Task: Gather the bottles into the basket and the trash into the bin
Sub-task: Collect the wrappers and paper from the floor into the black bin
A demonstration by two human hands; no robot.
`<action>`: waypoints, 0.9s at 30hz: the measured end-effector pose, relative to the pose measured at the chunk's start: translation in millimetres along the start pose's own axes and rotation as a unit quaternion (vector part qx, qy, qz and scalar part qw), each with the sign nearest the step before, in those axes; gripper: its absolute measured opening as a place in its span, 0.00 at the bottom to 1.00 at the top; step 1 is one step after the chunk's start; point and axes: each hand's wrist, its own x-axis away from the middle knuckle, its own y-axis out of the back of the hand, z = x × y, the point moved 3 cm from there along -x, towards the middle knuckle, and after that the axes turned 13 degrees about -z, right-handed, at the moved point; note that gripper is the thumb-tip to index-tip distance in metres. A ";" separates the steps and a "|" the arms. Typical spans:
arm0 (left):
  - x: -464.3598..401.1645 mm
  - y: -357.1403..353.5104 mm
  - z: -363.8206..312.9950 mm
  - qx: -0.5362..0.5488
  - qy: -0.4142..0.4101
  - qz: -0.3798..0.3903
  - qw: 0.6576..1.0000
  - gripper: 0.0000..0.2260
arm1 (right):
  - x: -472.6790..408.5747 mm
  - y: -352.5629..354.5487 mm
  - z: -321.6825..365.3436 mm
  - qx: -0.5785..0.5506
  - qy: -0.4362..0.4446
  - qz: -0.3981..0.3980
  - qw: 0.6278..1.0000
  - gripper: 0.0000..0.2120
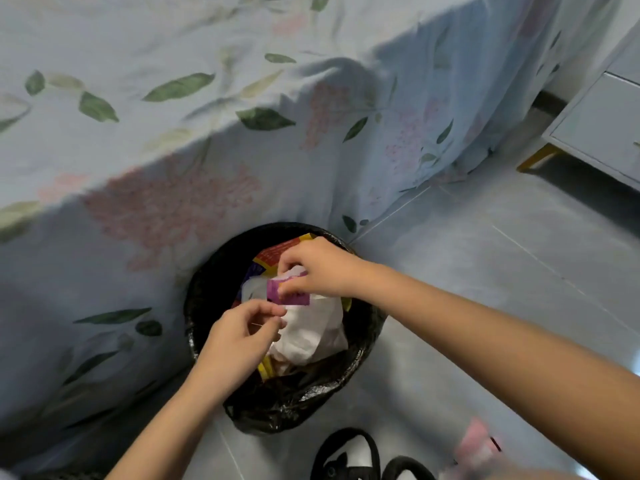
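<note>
Both hands hung over the bin [277,403], already holding tissue [311,334] and wrappers; the right hand [322,268] pinched a purple wrapper [294,296] at its 12 o'clock side, the left hand [239,341] curled at 8 o'clock, its hold unclear; bottles and basket were out of sight.

- Floor [485,271]: pale grey tiles with thin light grout lines.
- Bed [173,98]: covered by a light blue sheet printed with green leaves and pink flowers, draped to the floor.
- Cabinet [599,126]: pale, upper right, on a yellow leg [536,157].

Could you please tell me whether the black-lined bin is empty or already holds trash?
It holds trash: the black-lined bin shows white crumpled paper and coloured wrappers near its rim.
</note>
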 end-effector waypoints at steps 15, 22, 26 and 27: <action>-11.4 -56.5 -92.8 -0.072 -0.209 0.051 0.974 0.04 | 187.2 63.2 -153.2 -0.058 -0.318 -0.413 0.851 0.10; 26.1 -216.5 -133.1 -0.103 -0.326 0.190 0.921 0.03 | 377.7 -6.5 -232.2 -0.035 -0.577 -0.339 0.742 0.09; 64.5 -307.7 -80.2 -0.215 -0.344 0.304 0.862 0.09 | 418.0 -27.5 -237.6 -0.033 -0.627 -0.320 0.709 0.09; 73.6 -324.5 -62.5 -0.272 -0.358 0.324 0.833 0.12 | 421.5 -30.8 -238.5 -0.033 -0.631 -0.309 0.711 0.09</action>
